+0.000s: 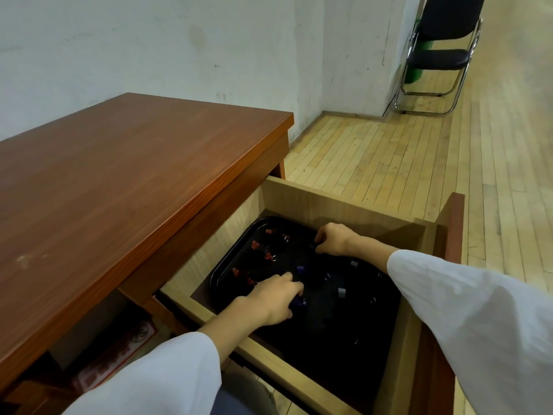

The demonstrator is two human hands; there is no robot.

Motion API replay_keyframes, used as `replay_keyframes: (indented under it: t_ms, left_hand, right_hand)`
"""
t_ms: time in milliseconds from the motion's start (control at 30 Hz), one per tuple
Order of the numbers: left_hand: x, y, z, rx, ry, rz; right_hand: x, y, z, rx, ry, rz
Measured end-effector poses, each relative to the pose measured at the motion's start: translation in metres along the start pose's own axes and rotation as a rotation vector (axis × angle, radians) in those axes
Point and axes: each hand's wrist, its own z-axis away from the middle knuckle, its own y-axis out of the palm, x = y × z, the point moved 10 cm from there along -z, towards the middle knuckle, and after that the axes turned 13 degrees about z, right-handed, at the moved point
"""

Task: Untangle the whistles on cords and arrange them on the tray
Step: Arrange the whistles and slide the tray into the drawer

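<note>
1. Work area. I see a black tray (223,265) lying inside the open drawer (329,202) of a red-brown wooden desk (134,175). The drawer stands out to the right of the desk top.

2. Task items. All the whistles I can see are on the tray. Red whistles (255,244) lie in a loose group on its far-left part. A purple whistle (300,269) lies near the middle. A grey whistle (341,292) lies to the right of it, apart from the red group. The cords are dark against the black tray, so I cannot trace them.

3. Left hand (269,299). It reaches over the near-left part of the tray, palm down. Its fingers are curled round a dark blue whistle (297,303), and a small metal ring shows just beside the fingertips.

4. Right hand (336,239). It sits at the far edge of the tray with its fingers curled down onto something dark. I cannot tell whether it pinches anything.

5. Surroundings. Both arms wear white sleeves (478,324). A black folding chair (434,58) stands far right on the wooden floor (389,163), near a white wall.
</note>
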Motion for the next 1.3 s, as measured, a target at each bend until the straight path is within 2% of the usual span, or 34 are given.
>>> replay_keyframes:
  t_ms: [100,167,300,400,500,600,667,733,800,867,967,1067,1167,1300]
  left_hand:
    - [0.001,0.001,0.004,-0.01,0.006,-0.012]
    - [0.002,-0.013,0.011,-0.073,0.005,-0.001]
    - [0.011,-0.067,0.035,-0.303,-0.016,0.144]
    - [0.004,-0.093,0.049,-0.335,-0.028,0.199]
    - [-0.039,-0.101,0.058,-0.331,0.047,0.199]
    - [-0.102,-0.095,0.065,-0.34,0.183,0.209]
    - [-0.151,-0.087,0.075,-0.339,0.296,0.243]
    - [-0.195,-0.078,0.086,-0.329,0.385,0.287]
    - [-0.227,-0.07,0.095,-0.343,0.44,0.321]
    - [-0.247,-0.061,0.102,-0.36,0.474,0.33]
    - [-0.255,-0.045,0.105,-0.366,0.503,0.181]
    - [-0.248,-0.04,0.107,-0.393,0.521,-0.007]
    - [-0.235,-0.045,0.105,-0.406,0.506,0.066]
    - [-0.224,-0.056,0.102,-0.457,0.493,-0.095]
  right_hand:
    - [-0.002,0.002,0.002,0.045,0.021,-0.032]
    - [-0.002,-0.007,0.005,0.025,0.034,-0.078]
    - [-0.001,-0.052,0.024,-0.141,0.018,-0.386]
    - [-0.012,-0.083,0.058,-0.252,0.031,-0.544]
    - [-0.035,-0.107,0.117,-0.387,0.077,-0.64]
    - [-0.066,-0.122,0.194,-0.615,0.159,-0.786]
    - [-0.089,-0.112,0.244,-0.735,0.214,-0.886]
    - [-0.109,-0.083,0.277,-0.788,0.284,-0.959]
    - [-0.124,-0.042,0.29,-0.74,0.379,-1.028]
    - [-0.129,0.002,0.29,-0.603,0.471,-1.089]
    - [-0.116,0.04,0.282,-0.457,0.468,-1.125]
    - [-0.111,0.045,0.276,-0.462,0.451,-1.056]
    - [-0.112,0.045,0.273,-0.477,0.481,-1.019]
    - [-0.102,0.04,0.259,-0.462,0.469,-0.946]
